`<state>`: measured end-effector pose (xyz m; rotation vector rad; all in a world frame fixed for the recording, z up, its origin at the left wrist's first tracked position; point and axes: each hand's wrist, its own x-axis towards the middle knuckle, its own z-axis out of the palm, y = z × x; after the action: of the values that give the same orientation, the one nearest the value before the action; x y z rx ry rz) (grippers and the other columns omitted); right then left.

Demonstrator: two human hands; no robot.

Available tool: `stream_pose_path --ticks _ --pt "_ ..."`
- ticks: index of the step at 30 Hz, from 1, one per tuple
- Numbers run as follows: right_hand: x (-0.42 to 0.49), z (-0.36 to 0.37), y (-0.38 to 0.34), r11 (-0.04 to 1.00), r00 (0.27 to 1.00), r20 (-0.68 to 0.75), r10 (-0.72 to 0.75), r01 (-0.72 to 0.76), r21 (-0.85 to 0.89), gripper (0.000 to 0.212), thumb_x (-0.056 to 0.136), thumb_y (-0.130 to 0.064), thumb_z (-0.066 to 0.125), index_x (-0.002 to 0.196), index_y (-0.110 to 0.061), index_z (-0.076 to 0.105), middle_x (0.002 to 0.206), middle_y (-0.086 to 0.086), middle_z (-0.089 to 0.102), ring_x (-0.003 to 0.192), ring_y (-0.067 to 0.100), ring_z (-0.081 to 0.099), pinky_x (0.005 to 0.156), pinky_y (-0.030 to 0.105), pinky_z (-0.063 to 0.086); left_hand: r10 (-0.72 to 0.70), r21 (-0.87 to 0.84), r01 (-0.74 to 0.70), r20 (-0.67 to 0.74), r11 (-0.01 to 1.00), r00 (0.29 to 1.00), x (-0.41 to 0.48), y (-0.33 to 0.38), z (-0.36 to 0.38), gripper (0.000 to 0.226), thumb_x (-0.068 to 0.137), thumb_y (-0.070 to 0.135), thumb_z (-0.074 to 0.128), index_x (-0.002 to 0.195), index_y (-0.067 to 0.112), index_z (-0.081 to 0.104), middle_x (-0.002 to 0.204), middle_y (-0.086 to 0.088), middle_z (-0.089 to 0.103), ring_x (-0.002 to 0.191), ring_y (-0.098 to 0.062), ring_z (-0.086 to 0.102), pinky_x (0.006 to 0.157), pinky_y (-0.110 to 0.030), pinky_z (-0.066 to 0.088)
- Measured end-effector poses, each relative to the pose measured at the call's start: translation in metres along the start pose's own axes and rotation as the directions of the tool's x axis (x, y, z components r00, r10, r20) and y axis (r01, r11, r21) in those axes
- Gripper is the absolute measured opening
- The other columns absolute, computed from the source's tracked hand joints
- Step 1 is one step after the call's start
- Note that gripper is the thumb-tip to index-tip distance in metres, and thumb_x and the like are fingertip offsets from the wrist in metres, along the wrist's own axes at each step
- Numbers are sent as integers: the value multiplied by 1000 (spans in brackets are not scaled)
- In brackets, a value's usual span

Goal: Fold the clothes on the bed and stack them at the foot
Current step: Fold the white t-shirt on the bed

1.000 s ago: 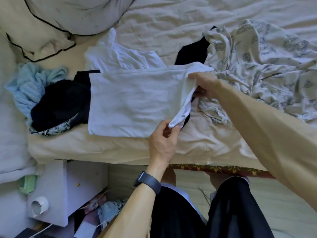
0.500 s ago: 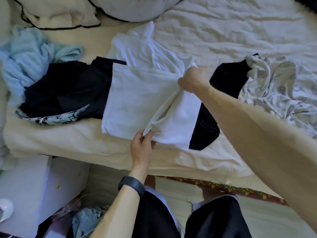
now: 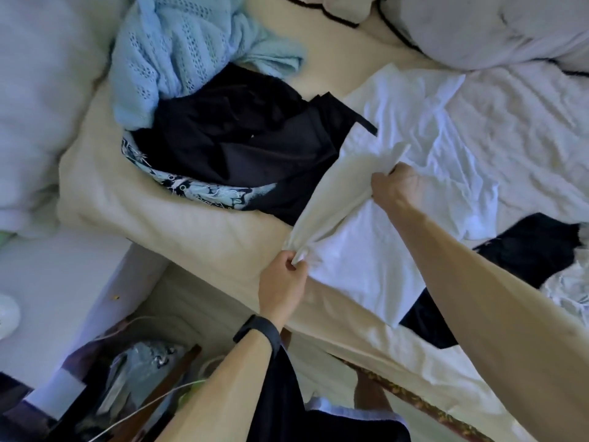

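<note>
One pale blue knit (image 3: 178,52) lies crumpled at the upper left of the bed (image 3: 191,224), with one heap of black clothes (image 3: 242,135) just below it. At centre one white shirt (image 3: 366,250) lies by the bed's near edge, its lifted fold running lower left to upper right. The left hand (image 3: 282,282) pinches the fold's lower corner in its fingers, and the right hand (image 3: 395,186) grips the upper. One black garment (image 3: 526,250) shows beneath at right.

Pillow with black piping (image 3: 478,27) lay top right. White side cabinet (image 3: 47,275) stood lower left; thin white cable (image 3: 159,400) and plastic-wrapped clutter (image 3: 143,365) sat beside it on floor.
</note>
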<state>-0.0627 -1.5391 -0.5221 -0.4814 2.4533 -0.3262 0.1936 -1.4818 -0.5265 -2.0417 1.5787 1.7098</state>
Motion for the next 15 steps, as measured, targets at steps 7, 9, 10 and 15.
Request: stream_pose_path --ticks 7,9,10,15 --pt "7 4 -36 994 1000 -29 2 -5 -107 13 80 -11 53 84 -6 64 76 7 65 77 27 58 66 30 41 -66 48 65 9 997 998 12 19 -13 14 93 41 52 98 28 56 73 5 65 64 -18 61 53 -31 44" --pt "8 8 -42 992 1000 -16 9 -11 -130 11 81 -12 53 84 -6 62 74 6 60 75 27 55 66 30 39 -135 109 132 26 985 990 17 22 -16 20 94 44 50 98 26 55 76 3 65 66 -21 61 53 -29 39" --pt "9 10 -45 990 1000 -11 10 -12 -140 10 82 -11 53 82 -5 61 71 4 57 74 28 54 66 30 39 -159 145 154 28 977 987 21 24 -18 22 94 46 49 97 24 54 77 3 64 66 -20 60 53 -29 37" --pt "10 26 -51 990 1000 -13 5 -7 -141 16 86 -13 52 72 -13 45 66 0 46 82 31 51 70 31 35 -209 242 195 31 950 977 33 27 -23 30 95 51 48 91 21 54 77 5 63 70 -18 60 61 -30 44"
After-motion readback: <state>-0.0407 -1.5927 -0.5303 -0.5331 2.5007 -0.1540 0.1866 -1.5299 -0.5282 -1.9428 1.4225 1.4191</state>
